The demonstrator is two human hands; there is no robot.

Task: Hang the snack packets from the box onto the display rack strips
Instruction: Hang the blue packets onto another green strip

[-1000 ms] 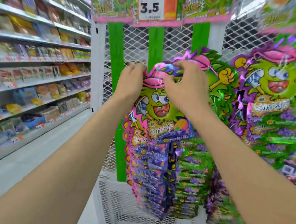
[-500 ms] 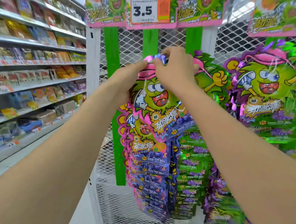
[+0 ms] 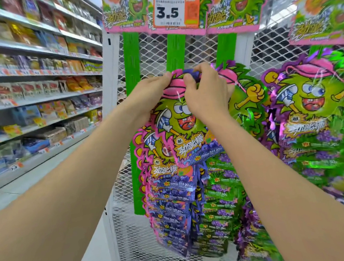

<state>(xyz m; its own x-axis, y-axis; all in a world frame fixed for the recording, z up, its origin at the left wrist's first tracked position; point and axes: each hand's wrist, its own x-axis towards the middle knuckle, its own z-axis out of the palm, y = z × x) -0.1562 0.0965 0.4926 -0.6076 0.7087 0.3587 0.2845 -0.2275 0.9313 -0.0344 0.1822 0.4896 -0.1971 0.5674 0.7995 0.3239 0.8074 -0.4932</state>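
Note:
A snack packet with a green cartoon face, pink cap and blue-purple base hangs between my hands against the middle green display strip. My left hand pinches its top left corner. My right hand pinches the top edge at the pink cap. Below it, several matching blue packets hang in a column on the same strip. The box is out of view.
A bare green strip hangs to the left on the white mesh rack. Green and purple packets fill the strips to the right. A 3.5 price tag sits above. Store shelves line the aisle on the left.
Both hands have lifted the packet higher along the middle strip. The right hand has shifted from the packet's upper face to its top edge.

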